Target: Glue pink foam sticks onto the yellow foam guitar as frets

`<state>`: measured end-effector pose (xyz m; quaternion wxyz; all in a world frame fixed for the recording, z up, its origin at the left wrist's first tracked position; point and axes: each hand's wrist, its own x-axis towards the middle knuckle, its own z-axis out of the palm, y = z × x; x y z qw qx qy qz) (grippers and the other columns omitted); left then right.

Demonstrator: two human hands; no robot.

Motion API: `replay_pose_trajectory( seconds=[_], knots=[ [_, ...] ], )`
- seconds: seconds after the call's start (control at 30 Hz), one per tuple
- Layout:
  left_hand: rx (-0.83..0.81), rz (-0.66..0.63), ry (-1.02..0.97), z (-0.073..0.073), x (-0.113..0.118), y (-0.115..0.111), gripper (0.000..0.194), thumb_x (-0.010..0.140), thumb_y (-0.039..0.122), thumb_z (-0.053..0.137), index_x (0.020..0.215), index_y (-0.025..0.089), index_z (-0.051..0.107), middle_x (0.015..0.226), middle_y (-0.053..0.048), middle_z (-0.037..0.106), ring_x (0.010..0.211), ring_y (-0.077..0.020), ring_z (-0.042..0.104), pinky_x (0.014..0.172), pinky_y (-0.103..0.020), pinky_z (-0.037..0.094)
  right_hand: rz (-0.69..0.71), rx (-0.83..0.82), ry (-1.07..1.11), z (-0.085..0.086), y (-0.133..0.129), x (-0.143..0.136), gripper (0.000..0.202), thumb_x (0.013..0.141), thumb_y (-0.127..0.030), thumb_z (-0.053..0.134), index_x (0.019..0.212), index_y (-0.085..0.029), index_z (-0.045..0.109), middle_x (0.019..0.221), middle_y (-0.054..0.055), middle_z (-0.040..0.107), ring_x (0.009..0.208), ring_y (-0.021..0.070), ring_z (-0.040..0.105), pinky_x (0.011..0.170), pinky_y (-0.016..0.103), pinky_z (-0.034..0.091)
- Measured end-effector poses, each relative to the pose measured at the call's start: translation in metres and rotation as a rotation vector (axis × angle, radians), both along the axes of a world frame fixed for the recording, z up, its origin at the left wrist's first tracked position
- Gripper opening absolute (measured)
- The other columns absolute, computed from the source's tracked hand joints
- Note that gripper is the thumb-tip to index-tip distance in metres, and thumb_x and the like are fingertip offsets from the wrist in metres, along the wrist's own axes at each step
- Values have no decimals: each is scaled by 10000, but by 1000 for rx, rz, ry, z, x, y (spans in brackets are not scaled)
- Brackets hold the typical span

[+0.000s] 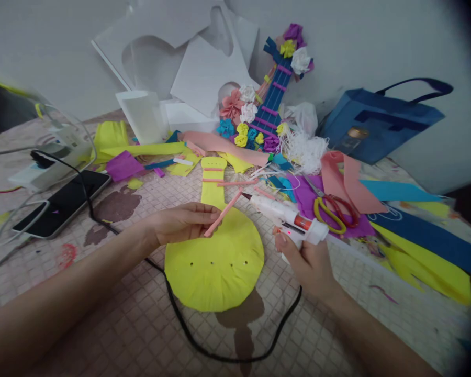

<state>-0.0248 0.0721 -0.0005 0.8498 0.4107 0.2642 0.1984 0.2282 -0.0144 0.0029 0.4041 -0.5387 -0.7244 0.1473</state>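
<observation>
My left hand (192, 222) pinches a thin pink paper strip (230, 207) by its lower end. In my right hand (308, 262) is a white hot glue gun (277, 209), its dark nozzle at the strip's upper end. Under the strip lies a flat yellow guitar-shaped piece (215, 283) with a round body, a short neck and a row of small holes. Pink strips (213, 169) cross its neck, and one longer strip (235, 183) reaches past the neck's right edge. The glue gun's black cord (188, 330) loops around the yellow body.
Red and yellow scissors (332, 212) lie on purple paper at right. A phone (65, 201) and power strip (49, 162) are at left. Behind stand a blue flower-decorated guitar (272, 99), white foam boards (208, 73) and a blue bag (384, 123). Coloured paper scraps surround them.
</observation>
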Motion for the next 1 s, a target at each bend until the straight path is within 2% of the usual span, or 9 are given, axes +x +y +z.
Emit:
replay_pose_trajectory(
  seconds=[0.13,0.3,0.5,0.67,0.77,0.87,0.93,1.0],
  knots=[
    [7,3,-1,-1,0,0,120,811,197,634,791,79,629,676,-14,568,604,-61,510,600,-155,410,55,-27,-14,0,-1,-1,223,885,-329,482,692,-218,494,635,8,532,619,175,528,613,315,435],
    [16,9,0,-1,-1,0,117,822,201,620,800,87,633,671,-10,560,604,-60,497,595,-154,405,84,-67,-21,-5,-6,-3,116,878,-310,506,818,-211,513,724,13,574,666,169,549,623,291,450],
    [7,31,-12,3,0,-1,98,819,185,625,790,91,630,669,-9,556,601,-60,495,580,-151,406,203,-196,4,-10,-12,-4,104,891,-299,490,817,-230,467,684,0,530,603,156,519,564,279,440],
    [19,32,-7,1,0,0,103,819,193,621,785,96,628,670,-8,549,607,-64,486,583,-154,404,267,-234,24,-8,-13,-8,90,882,-293,501,842,-216,476,826,39,578,782,189,579,712,316,475],
    [35,36,12,1,-1,2,126,798,225,642,786,101,626,679,-7,544,612,-67,479,590,-167,398,343,-273,61,-7,-12,-10,118,877,-296,512,961,-214,525,925,50,617,857,196,592,802,344,472],
    [181,54,102,5,-5,7,161,800,270,624,743,120,609,667,-2,538,613,-81,472,599,-195,386,337,-305,207,-5,-10,-8,176,876,-360,511,947,-209,567,812,31,623,758,182,593,727,329,490],
    [401,63,253,9,-9,11,163,813,286,597,752,135,604,656,3,540,613,-91,474,594,-207,366,266,-333,325,-4,-8,-3,261,882,-419,485,782,-195,576,648,11,571,611,156,552,581,288,468],
    [704,95,460,14,-13,14,142,805,284,594,767,149,610,653,2,550,610,-105,478,581,-217,342,189,-367,437,-4,-5,3,358,894,-449,449,677,-185,557,551,-1,514,508,131,491,474,260,404]
  ],
)
